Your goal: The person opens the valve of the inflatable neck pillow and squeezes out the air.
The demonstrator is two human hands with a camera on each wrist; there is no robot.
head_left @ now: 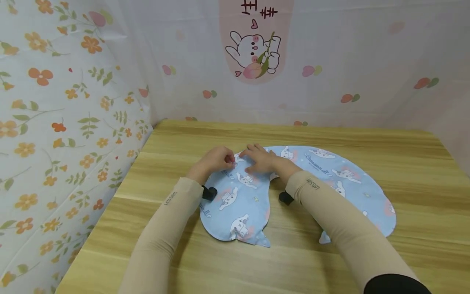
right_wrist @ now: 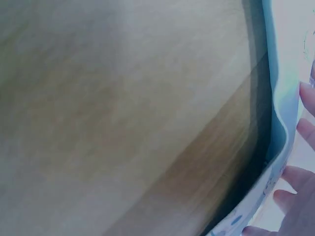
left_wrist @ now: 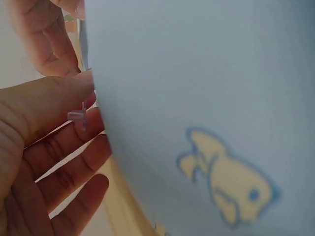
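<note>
A flat, light blue U-shaped neck pillow [head_left: 231, 212] printed with white cartoon dogs lies on the table, its curve away from me and its two ends towards me. At the upper left part of the curve, my left hand [head_left: 220, 158] pinches the pillow's edge between thumb and fingers. By those fingers in the left wrist view, a small clear plastic piece [left_wrist: 76, 116], like a valve, sticks out from the edge. My right hand [head_left: 260, 159] rests on the pillow just to the right, fingers spread. Its fingertips [right_wrist: 290, 177] touch the pillow's rim in the right wrist view.
The wood-grain table [head_left: 139, 228] stretches out on both sides of the pillow. A floral cloth [head_left: 66, 134] hangs at the left, and a pale printed curtain [head_left: 330, 49] hangs behind the table's back edge.
</note>
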